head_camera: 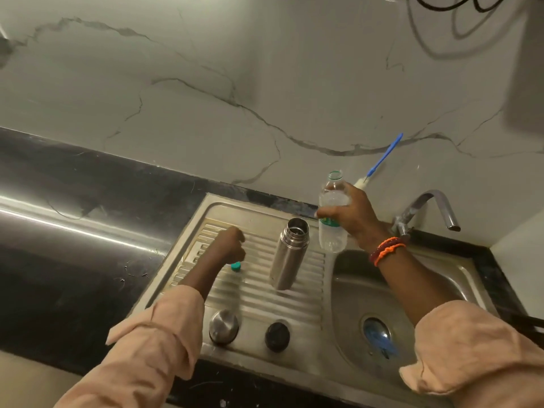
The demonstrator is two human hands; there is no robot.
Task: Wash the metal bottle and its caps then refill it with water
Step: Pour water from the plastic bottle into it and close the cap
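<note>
Two hands are in view above a steel sink unit set into a dark worktop [73, 231]. The metal bottle [290, 254] stands upright and uncapped on the ribbed drainboard [256, 298], left of the sink basin [353, 290]. The right hand [350, 216] grips a clear plastic water bottle [332, 213] around its upper body; this bottle is open at the top, held upright just right of the metal bottle and apart from it. The left hand [231, 244] hovers over the drainboard with fingers curled; a small teal cap [236, 266] lies directly below it, and whether the fingers touch the cap cannot be determined. At the near edge of the drainboard sit a domed metal cap [223, 325] and, to its right, a black inner cap [277, 337], close together but not touching. A blue object lies at the basin drain [378, 337]. A tap [426, 210] rises behind the basin. A brush with a blue handle [382, 157] leans against the marble-patterned wall [206, 83] behind the right hand. Orange and red bands [387, 248] encircle the right wrist.
</note>
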